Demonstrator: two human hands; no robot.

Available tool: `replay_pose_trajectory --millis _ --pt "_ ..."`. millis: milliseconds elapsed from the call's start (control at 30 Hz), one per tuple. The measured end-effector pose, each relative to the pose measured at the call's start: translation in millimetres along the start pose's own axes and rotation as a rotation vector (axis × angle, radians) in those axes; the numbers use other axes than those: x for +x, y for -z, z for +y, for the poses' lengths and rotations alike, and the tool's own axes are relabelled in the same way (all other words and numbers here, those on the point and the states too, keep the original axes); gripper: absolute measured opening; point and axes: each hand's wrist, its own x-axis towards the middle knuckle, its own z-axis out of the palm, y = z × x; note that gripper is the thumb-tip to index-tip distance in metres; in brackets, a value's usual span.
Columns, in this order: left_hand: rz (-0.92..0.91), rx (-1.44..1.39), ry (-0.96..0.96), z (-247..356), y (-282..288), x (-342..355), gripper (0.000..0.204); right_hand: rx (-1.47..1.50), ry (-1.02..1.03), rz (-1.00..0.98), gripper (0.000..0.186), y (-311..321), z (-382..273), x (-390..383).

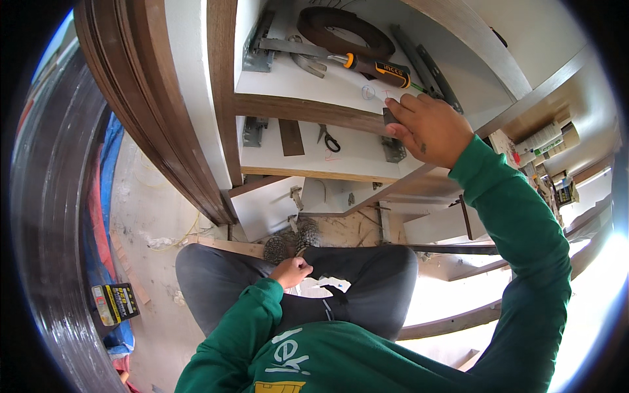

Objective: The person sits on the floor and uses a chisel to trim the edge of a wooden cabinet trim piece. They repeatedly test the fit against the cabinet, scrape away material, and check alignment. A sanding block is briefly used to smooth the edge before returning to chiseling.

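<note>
My right hand (434, 128) reaches up to the cabinet's brown front rail (308, 110). Its thumb and fingers close around a small dark block-like piece (389, 118) at the rail's right end; its kind is unclear. On the shelf just above lies a claw hammer (380, 71) with a black and orange handle, beside a coiled roll of brown edging strip (347, 31). Black-handled scissors (329, 139) and a flat brown strip (291, 137) lie in the compartment below. My left hand (292, 272) rests closed over my lap, and whatever it may hold is hidden.
Metal drawer slides (432, 77) run along the compartment sides. A white door panel (267, 208) with hinges hangs open below. Wood scraps litter the floor. At left stand wrapped dark panels (56, 183) and a black and yellow box (116, 304); tubes (547, 141) lie at right.
</note>
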Motion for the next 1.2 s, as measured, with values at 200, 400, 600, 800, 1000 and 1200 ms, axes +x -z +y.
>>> replay_pose_trajectory --millis 200,400,600,800,1000,1200 --pt "-0.01 0.011 -0.046 26.5 2.2 -12.0 0.04 -0.043 -0.044 0.0 0.045 -1.1 -6.8 2.2" --pt "-0.021 0.014 -0.018 29.3 3.1 -14.9 0.04 -0.093 -0.068 0.064 0.044 -9.3 -8.4 5.1" --pt "-0.002 0.05 -0.03 15.5 -3.9 -7.1 0.042 -0.052 -0.11 0.076 0.042 -15.3 -5.9 9.8" --pt "0.077 0.086 -0.018 -11.5 -8.2 -0.5 0.046 -0.002 -0.079 0.037 0.044 -2.2 -8.2 1.6" --pt "0.093 0.062 0.012 -26.4 -1.4 -0.8 0.047 -0.004 -0.041 0.02 0.045 4.5 -16.5 -2.2" --pt "0.037 0.036 -0.068 3.1 -1.2 -9.9 0.041 0.011 -0.067 0.003 0.044 2.3 -18.4 1.0"
